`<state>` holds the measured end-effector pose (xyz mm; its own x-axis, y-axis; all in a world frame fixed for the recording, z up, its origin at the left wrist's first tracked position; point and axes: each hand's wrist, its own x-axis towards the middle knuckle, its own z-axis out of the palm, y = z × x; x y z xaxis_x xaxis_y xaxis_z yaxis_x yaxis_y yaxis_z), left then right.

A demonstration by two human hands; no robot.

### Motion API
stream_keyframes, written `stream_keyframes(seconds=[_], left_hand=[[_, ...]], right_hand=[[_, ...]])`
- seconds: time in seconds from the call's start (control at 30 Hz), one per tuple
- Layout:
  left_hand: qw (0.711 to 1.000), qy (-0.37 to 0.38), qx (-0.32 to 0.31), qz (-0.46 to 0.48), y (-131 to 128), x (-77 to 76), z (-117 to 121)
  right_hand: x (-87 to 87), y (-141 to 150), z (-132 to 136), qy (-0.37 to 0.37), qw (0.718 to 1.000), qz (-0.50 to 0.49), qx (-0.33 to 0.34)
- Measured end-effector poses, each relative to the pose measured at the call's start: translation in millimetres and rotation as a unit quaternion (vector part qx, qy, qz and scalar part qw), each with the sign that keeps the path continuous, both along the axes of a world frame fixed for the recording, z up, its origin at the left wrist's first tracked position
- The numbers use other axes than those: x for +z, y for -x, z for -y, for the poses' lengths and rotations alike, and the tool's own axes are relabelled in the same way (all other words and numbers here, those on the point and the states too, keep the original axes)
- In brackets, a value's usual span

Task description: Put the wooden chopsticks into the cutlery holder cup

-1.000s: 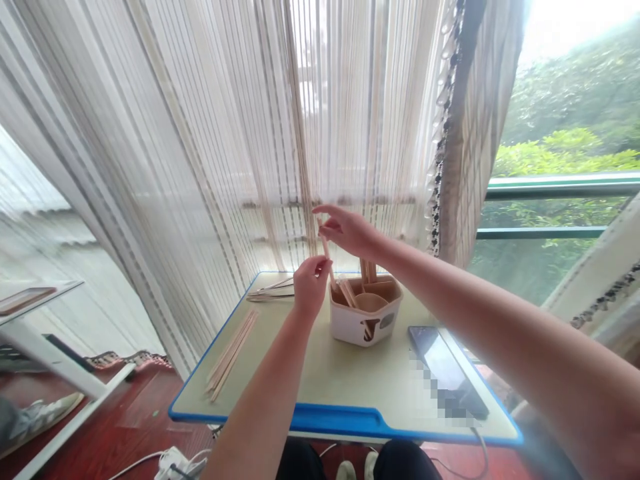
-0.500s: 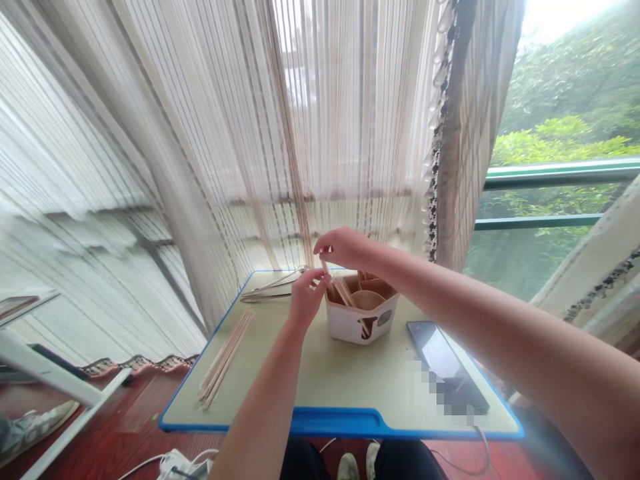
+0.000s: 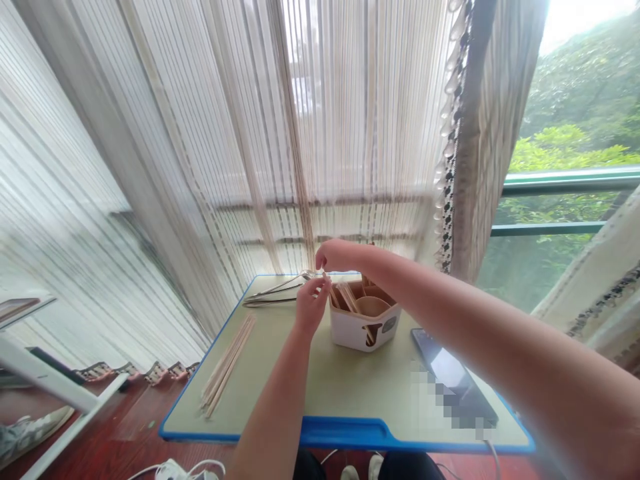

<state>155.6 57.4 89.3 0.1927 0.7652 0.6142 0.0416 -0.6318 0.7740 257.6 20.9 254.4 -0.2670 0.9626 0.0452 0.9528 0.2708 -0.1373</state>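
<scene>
A white utensil holder with brown compartments stands on the small table. Several chopsticks lean inside it. At its left rim, my left hand pinches chopsticks that slant down into the left compartment. Just above, my right hand reaches across from the right, its curled fingertips closed at the upper end of the same chopsticks. How many they grip is too small to tell. Another bundle of chopsticks lies on the table's left side.
Metal tongs lie at the back left of the table. A phone with a cable rests on the right, under my right forearm. Sheer curtains hang close behind. A white power strip is on the floor.
My right hand has come down a little toward my left hand, and the chopsticks between them sit lower in the holder. The whole view has shifted slightly.
</scene>
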Motion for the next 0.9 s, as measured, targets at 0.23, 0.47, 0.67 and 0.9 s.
stream_keyframes(seconds=[0.23, 0.47, 0.67, 0.9], left_hand=[[0.999, 0.019, 0.030, 0.021, -1, -10.1, -1], [0.995, 0.047, 0.057, 0.060, 2, -5.2, 7], [0.990, 0.015, 0.137, 0.042, 46, 1.8, 17], [0.891, -0.055, 0.411, -0.184, 151, -27.4, 39]], right_hand=[[-4.3, -2, -7, 0.005, 0.999, -0.030, -0.009], [-4.9, -3, -9, 0.005, 0.998, -0.002, -0.060], [6.8, 21, -2, -0.074, 0.997, 0.005, -0.015], [-26.0, 108, -1, -0.123, 0.981, -0.110, 0.104]])
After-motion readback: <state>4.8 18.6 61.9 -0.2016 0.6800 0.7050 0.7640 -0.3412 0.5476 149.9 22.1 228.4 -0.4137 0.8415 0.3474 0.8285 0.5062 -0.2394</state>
